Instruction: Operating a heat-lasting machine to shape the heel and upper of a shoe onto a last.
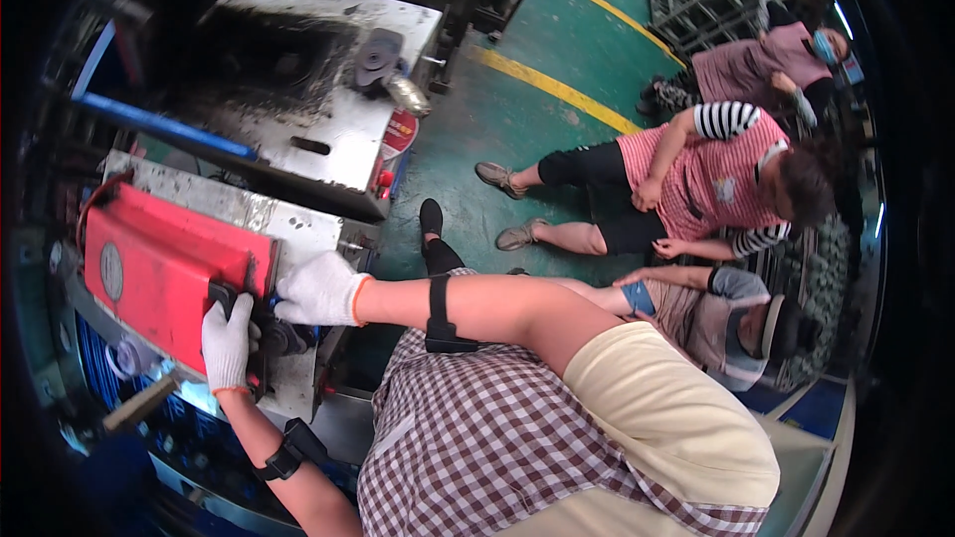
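The right arm (497, 303) is stretched leftward in front of the body; the left forearm (254, 423) is raised from the lower edge. Gloved in white, the left hand (229, 343) is partly curled, the right hand (323, 290) held near it.

Smudged red cover (164, 268), grey-badged, on pale metal plate (306, 226)

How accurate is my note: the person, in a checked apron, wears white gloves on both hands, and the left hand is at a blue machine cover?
One error: the machine cover at the left hand is red, not blue, as the head view shows. The checked apron and white gloves are right.
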Available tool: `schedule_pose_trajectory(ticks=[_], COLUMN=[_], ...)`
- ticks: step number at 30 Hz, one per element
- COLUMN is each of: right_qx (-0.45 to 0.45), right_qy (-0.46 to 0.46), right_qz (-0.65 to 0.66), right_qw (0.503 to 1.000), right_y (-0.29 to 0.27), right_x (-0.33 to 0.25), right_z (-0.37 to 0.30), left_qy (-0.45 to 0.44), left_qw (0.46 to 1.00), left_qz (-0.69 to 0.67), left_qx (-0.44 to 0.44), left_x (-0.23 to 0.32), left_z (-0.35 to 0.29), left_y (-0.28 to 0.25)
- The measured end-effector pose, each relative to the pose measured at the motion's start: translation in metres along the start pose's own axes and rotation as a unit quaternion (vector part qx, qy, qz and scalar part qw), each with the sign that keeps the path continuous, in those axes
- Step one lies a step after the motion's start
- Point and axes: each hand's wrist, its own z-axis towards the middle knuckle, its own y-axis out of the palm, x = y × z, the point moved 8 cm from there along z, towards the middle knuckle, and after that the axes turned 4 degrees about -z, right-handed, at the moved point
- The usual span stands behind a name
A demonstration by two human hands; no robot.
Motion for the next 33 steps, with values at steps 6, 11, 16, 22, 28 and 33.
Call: schedule_pose_trajectory(ticks=[6, 11, 16, 22, 28, 33], right_qx=[0.038, 0.041, 0.032, 0.057, 0.047, 0.084], right_qy=[0.005, 0.013, 0.031, 0.018, 0.023, -0.016], right_qz=[0.035, 0.042, 0.033, 0.055, 0.073, 0.157], right_qw=[0.999, 0.998, 0.998, 0.997, 0.996, 0.984], right_y=[0.0, 0.001, 0.006, 0.0, 0.001, -0.01], right_x=[0.004, 0.007, 0.009, 0.009, 0.011, 0.033], right_z=[-0.002, -0.001, 0.001, 0.0, 0.0, -0.015], left_qy=[-0.01, -0.021, -0.032, -0.025, -0.02, -0.014], left_qw=[1.0, 1.0, 0.999, 1.0, 1.0, 1.0], left_qz=[0.0, 0.006, -0.006, -0.017, 0.001, 0.019], left_qx=[-0.019, 0.006, 0.002, 0.006, 0.006, 0.014], left_x=[-0.009, -0.01, -0.015, -0.016, -0.022, -0.023], left_z=[0.008, 0.006, 0.006, 0.005, 0.01, 0.012], left_y=[0.003, 0.0, 0.0, 0.0, -0.001, -0.004])
